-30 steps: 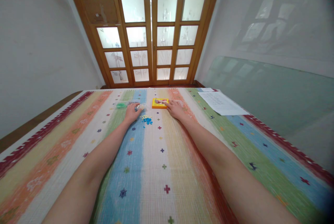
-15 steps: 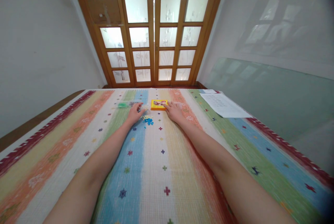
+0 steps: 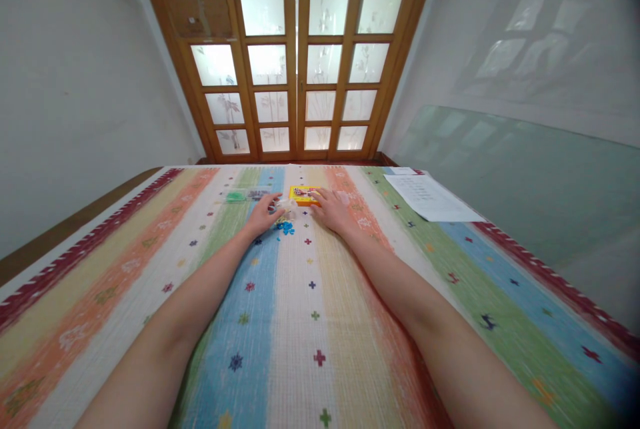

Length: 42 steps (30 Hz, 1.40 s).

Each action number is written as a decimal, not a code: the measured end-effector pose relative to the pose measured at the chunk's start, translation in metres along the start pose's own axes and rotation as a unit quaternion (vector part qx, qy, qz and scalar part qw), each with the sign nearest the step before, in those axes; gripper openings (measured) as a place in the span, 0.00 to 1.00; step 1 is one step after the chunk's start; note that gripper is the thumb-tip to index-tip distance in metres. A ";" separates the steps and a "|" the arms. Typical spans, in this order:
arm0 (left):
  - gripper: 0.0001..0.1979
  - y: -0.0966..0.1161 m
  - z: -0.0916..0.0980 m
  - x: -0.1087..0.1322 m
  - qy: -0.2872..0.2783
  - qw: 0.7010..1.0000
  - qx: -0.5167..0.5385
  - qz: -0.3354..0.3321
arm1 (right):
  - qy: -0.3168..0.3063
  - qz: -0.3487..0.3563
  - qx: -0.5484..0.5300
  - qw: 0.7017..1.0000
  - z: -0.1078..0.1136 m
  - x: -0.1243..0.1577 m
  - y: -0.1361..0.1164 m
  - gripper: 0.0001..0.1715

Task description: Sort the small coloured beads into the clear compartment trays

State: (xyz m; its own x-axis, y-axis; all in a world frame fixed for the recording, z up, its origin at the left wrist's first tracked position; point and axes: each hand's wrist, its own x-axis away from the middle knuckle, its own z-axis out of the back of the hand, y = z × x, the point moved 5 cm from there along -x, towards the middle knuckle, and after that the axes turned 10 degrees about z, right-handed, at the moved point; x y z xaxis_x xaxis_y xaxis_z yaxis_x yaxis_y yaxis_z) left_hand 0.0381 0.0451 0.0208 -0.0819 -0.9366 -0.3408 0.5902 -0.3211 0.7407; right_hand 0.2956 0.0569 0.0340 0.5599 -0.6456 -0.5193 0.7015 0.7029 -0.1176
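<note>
My left hand (image 3: 264, 213) reaches far across the striped cloth (image 3: 300, 322), its fingers pinched on a small clear bag (image 3: 288, 204) of pale pieces. Just in front of that hand lies a little heap of blue pieces (image 3: 285, 227). My right hand (image 3: 331, 210) lies flat with fingers stretched out, the fingertips touching a yellow box (image 3: 301, 194). The two hands are close together, with the clear bag between them.
A clear packet with green contents (image 3: 235, 196) lies left of my left hand. A white printed sheet (image 3: 430, 197) rests at the cloth's far right. A sheet of glass (image 3: 525, 176) leans on the right wall; wooden glazed doors (image 3: 297, 56) stand beyond.
My left hand has moved right with the clear bag, closer to the yellow box. My right hand has stayed at the box. The view has shifted slightly.
</note>
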 end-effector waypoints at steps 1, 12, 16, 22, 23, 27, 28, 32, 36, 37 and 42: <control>0.28 0.001 -0.001 0.000 -0.001 1.000 0.006 0.003 | 0.008 0.023 -0.017 1.000 0.003 -0.001 -0.008 0.25; 0.25 0.022 -0.017 0.005 -0.003 1.000 0.016 -0.021 | -0.014 0.116 -0.041 0.992 0.007 -0.005 -0.055 0.21; 0.24 0.020 -0.021 0.006 0.005 1.000 0.013 -0.010 | -0.021 0.125 -0.047 0.991 0.002 -0.006 -0.054 0.19; 0.23 0.018 -0.023 0.004 0.001 0.999 0.035 0.008 | -0.023 0.108 -0.012 0.994 -0.006 -0.009 -0.058 0.18; 0.23 0.019 -0.023 0.004 0.000 0.999 0.041 0.011 | -0.023 0.108 -0.005 0.994 -0.007 -0.009 -0.059 0.18; 0.27 0.024 -0.023 0.006 -0.019 0.997 0.069 0.015 | -0.023 0.087 0.009 0.996 -0.007 -0.009 -0.056 0.18; 0.29 0.025 -0.023 0.007 -0.023 0.997 0.077 0.009 | -0.018 0.074 0.009 0.997 -0.005 -0.009 -0.053 0.18; 0.34 0.024 -0.025 0.008 -0.036 0.993 0.112 -0.011 | 0.015 0.039 -0.006 0.999 0.004 -0.007 -0.046 0.21; 0.37 0.015 -0.027 0.004 -0.058 0.992 0.113 0.001 | 0.058 0.030 -0.039 0.997 0.010 -0.005 -0.044 0.24; 0.36 0.013 -0.027 0.003 -0.059 0.992 0.113 0.003 | 0.068 0.030 -0.048 0.996 0.011 -0.005 -0.043 0.24; 0.22 0.009 -0.019 0.001 -0.062 0.995 0.066 0.032 | 0.142 0.081 -0.078 0.984 0.010 -0.004 -0.042 0.24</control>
State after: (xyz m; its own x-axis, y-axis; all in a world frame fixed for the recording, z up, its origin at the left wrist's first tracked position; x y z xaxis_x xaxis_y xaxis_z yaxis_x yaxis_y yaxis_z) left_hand 0.0588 0.0441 0.0165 -0.1502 -0.9631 -0.2231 0.4871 -0.2685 0.8311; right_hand 0.2679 0.0271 0.0493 0.4971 -0.4283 -0.7547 0.5254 0.8407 -0.1311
